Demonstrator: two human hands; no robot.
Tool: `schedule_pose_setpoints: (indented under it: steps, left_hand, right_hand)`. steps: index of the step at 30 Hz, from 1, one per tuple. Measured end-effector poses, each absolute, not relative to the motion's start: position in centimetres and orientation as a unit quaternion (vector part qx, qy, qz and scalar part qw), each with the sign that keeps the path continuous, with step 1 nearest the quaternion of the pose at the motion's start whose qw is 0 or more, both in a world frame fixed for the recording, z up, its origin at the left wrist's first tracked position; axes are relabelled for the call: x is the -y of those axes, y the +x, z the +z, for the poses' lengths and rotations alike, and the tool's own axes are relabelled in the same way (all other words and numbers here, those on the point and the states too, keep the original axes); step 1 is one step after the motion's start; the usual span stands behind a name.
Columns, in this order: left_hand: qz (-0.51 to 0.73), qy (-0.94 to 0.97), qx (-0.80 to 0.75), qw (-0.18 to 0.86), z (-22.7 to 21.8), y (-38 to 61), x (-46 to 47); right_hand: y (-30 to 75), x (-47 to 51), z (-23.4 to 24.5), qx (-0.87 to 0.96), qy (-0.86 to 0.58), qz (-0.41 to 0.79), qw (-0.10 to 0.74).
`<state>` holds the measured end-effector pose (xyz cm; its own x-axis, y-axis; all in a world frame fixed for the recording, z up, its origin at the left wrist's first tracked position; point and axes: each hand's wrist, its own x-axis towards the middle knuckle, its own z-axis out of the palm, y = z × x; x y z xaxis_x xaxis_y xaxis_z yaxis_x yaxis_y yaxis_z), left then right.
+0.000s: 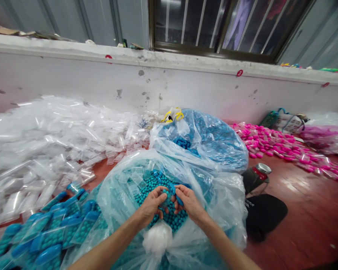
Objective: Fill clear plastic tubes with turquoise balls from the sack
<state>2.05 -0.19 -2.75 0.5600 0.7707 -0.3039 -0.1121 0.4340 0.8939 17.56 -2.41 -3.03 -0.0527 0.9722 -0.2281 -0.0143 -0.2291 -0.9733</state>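
My left hand is closed round a small clear plastic container with teal balls showing in it. My right hand pinches a blue cap at the container's top; whether the cap is seated on it I cannot tell. Both hands are over a big clear plastic bag, which lies open and full of loose teal balls. Several clear containers rest on the balls inside it. A white knotted bunch of plastic sits just below my hands.
Filled containers with blue caps lie at the lower left, below a large heap of clear containers. Behind is a bag of blue caps. Pink pieces, a jar and a black object lie on the red floor.
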Motion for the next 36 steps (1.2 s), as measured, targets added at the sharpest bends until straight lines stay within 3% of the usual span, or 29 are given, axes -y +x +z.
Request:
schedule_pose_setpoints:
  steps: [5, 7, 12, 14, 22, 30, 33, 36]
  left_hand:
    - [0.308, 0.441, -0.370, 0.757, -2.8, 2.1, 0.3]
    - [0.311, 0.450, -0.372, 0.750, -2.9, 2.1, 0.3]
    - [0.324, 0.476, -0.378, 0.725, -3.2, 2.3, 0.5]
    - [0.322, 0.474, -0.389, 0.722, -3.2, 2.3, 0.7]
    - [0.318, 0.488, -0.418, 0.697, -2.7, 2.7, 1.4]
    - [0.327, 0.492, -0.456, 0.666, -2.1, 2.7, 1.4]
    - [0.273, 0.519, -0.424, 0.690, -1.7, 1.8, 1.1]
    - [0.252, 0.547, -0.397, 0.693, -1.5, 1.2, 0.7]
  right_hand:
    - [18.1, 2.9, -2.6, 0.622, -0.684, 0.219, 0.312]
    - [18.0, 3.1, -2.4, 0.646, -0.682, 0.167, 0.299]
    - [17.3, 3.2, -2.4, 0.584, -0.573, 0.421, 0.392]
    - [17.1, 3.1, -2.6, 0.559, -0.553, 0.466, 0.406]
    - [17.0, 3.2, -3.0, 0.555, -0.554, 0.455, 0.422]
    - [18.1, 3.8, -0.6, 0.711, -0.508, 0.335, 0.352]
    - [19.2, 3.1, -0.5, 0.677, -0.513, 0.418, 0.323]
    - [19.4, 2.1, -0.8, 0.564, -0.537, 0.515, 0.359]
